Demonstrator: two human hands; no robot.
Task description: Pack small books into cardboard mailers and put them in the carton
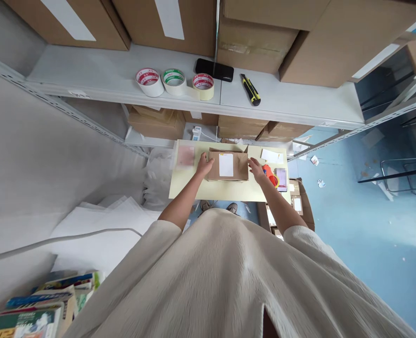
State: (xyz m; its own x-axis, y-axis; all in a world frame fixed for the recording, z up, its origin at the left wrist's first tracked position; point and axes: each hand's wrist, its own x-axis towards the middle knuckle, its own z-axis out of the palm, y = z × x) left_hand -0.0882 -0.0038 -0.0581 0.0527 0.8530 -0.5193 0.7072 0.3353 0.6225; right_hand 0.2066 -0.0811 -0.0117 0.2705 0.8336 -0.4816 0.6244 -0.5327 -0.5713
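Note:
A small brown cardboard box (239, 168) with a white label (226, 165) on top lies on the pale yellow tabletop (194, 190). My left hand (204, 165) grips the left end of the box, its thumb against the edge. At the opposite end is my right hand (256, 168), fingers stretched and apart beside the box; whether they touch it is hard to tell. Flaps stand up a little along the far side of the box. Just right of my right hand sit a red tape dispenser (268, 173) with yellow tape and a phone (281, 179).
A shelf (116, 70) above the table's far side holds several tape rolls (174, 77), a black case (214, 70), a yellow-black utility knife (250, 89) and large cartons (173, 23). An open carton (305, 206) of small boxes stands by the table's right end.

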